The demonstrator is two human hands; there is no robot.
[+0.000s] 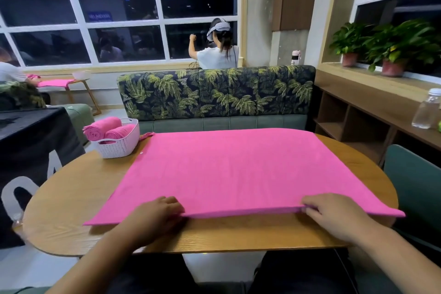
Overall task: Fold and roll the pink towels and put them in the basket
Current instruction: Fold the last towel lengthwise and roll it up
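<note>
A large pink towel (229,169) lies spread flat over the wooden table (71,198). Its near edge is lifted slightly off the wood. My left hand (155,216) grips that near edge at the left of the middle, fingers curled over the cloth. My right hand (334,215) pinches the same edge further right, thumb under and fingers on top. At the table's far left corner stands a white plastic basket (121,144) holding two rolled pink towels (105,129).
A palm-print sofa (214,95) faces me beyond the table, with a person seated behind it. A green chair (415,188) stands at the right. A wooden shelf with a clear bottle (426,112) and potted plants runs along the right wall. A black-covered table (31,141) is at the left.
</note>
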